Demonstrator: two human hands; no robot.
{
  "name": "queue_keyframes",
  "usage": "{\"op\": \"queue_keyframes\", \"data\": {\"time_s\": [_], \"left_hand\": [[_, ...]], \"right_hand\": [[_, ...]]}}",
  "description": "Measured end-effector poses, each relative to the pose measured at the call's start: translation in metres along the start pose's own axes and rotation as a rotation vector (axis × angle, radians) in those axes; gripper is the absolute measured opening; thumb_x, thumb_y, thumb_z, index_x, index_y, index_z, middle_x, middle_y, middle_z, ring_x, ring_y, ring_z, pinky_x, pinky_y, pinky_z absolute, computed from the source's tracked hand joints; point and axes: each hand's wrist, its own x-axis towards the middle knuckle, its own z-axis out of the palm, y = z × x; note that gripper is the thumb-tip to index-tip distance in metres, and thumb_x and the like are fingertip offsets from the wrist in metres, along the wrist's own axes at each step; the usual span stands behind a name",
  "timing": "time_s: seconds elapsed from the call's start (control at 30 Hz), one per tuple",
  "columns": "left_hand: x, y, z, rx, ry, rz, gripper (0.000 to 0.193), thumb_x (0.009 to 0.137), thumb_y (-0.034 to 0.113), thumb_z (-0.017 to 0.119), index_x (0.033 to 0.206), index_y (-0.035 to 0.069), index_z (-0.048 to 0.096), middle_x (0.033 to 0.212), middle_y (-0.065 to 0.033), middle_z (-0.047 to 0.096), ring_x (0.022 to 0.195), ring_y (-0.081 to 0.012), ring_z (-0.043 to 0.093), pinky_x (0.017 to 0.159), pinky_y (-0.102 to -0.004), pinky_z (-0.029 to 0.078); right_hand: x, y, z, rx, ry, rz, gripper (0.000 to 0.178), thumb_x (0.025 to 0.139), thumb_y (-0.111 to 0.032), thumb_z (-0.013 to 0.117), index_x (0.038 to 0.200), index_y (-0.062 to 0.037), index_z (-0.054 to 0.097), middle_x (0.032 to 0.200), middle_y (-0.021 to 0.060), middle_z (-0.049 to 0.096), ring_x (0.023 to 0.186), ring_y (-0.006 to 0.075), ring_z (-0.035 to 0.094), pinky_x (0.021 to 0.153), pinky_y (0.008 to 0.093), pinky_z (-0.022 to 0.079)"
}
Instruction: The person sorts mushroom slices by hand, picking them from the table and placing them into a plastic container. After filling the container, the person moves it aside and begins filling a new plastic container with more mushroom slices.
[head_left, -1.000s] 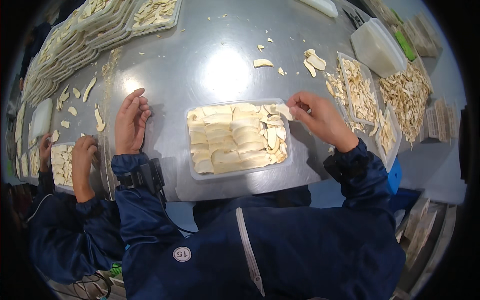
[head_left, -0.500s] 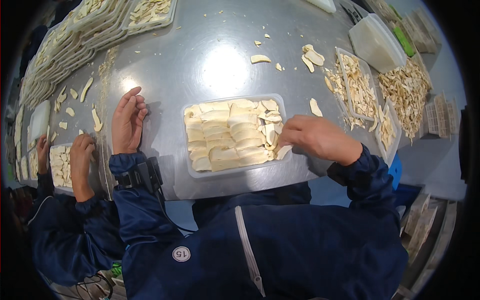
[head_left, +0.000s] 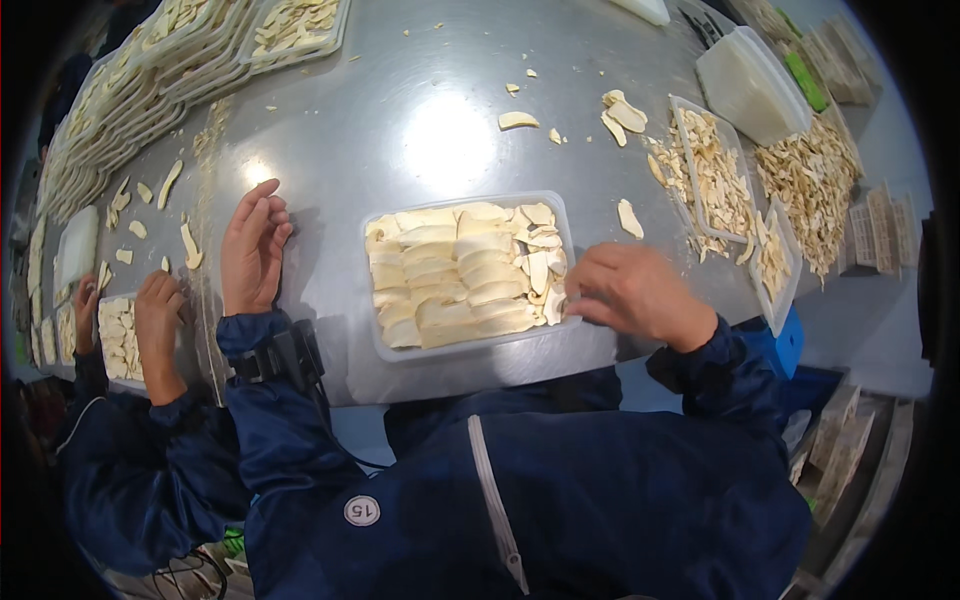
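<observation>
A clear plastic tray packed with rows of pale sliced pieces sits on the grey metal table in front of me. My right hand is at the tray's right edge, fingertips pinched on the pale slices in its lower right corner. My left hand lies flat on the table left of the tray, fingers loosely together, holding nothing. Dark blue sleeves cover both my arms.
Loose slices lie beyond the tray. Narrow trays of slices and a heap of them sit at the right, with a white lidded box behind. Filled trays are stacked far left. Another person's hand works a small tray at my left.
My right hand came down from the tray's upper right corner to its lower right corner. The left hand stayed flat on the table.
</observation>
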Motion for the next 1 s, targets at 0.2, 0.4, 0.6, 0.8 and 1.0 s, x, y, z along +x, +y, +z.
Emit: {"op": "queue_keyframes", "data": {"time_s": [0.2,0.4,0.6,0.8,1.0], "left_hand": [[0.001,-0.001,-0.007,0.032,0.019,-0.004,0.035,0.104,0.011,0.055,0.136,-0.004,0.053,0.103,-0.0035,0.060,0.091,-0.0093,0.059,0.079,-0.0221,0.051],[0.003,0.000,-0.006,0.055,-0.003,-0.002,0.035,0.104,0.011,0.055,0.136,-0.005,0.053,0.103,-0.0030,0.060,0.090,-0.0087,0.059,0.079,-0.0215,0.053],[-0.002,0.000,-0.007,0.006,0.023,0.012,0.035,0.104,0.010,0.055,0.135,-0.005,0.054,0.103,-0.0034,0.061,0.089,-0.0089,0.060,0.079,-0.0217,0.053],[-0.003,0.000,-0.002,-0.014,0.038,0.008,0.032,0.105,0.010,0.055,0.134,-0.003,0.055,0.103,-0.0037,0.061,0.089,-0.0083,0.060,0.077,-0.0195,0.054],[0.000,-0.001,-0.007,0.005,0.034,0.003,0.034,0.104,0.010,0.055,0.136,-0.004,0.054,0.103,-0.0036,0.062,0.089,-0.0090,0.061,0.078,-0.0215,0.053]], "right_hand": [[-0.009,0.010,0.015,0.108,0.253,0.195,0.019,0.091,-0.023,0.070,0.104,-0.0101,0.068,0.092,0.0092,0.066,0.082,0.0293,0.065,0.073,0.0384,0.052],[-0.038,0.072,0.018,0.024,0.545,0.699,0.026,0.091,-0.026,0.070,0.108,-0.0067,0.068,0.098,0.0119,0.068,0.084,0.0281,0.067,0.074,0.0390,0.053],[-0.019,0.065,0.031,-0.149,0.473,0.631,0.032,0.087,-0.031,0.074,0.106,-0.0067,0.066,0.100,0.0114,0.066,0.093,0.0335,0.065,0.078,0.0435,0.053],[-0.017,0.073,0.028,-0.165,0.441,0.527,0.030,0.087,-0.029,0.073,0.106,-0.0064,0.066,0.097,0.0105,0.067,0.092,0.0328,0.065,0.078,0.0425,0.052],[-0.014,0.070,0.018,-0.019,0.381,0.587,0.029,0.088,-0.028,0.073,0.107,-0.0065,0.067,0.097,0.0102,0.067,0.091,0.0315,0.066,0.079,0.0407,0.053]]}}
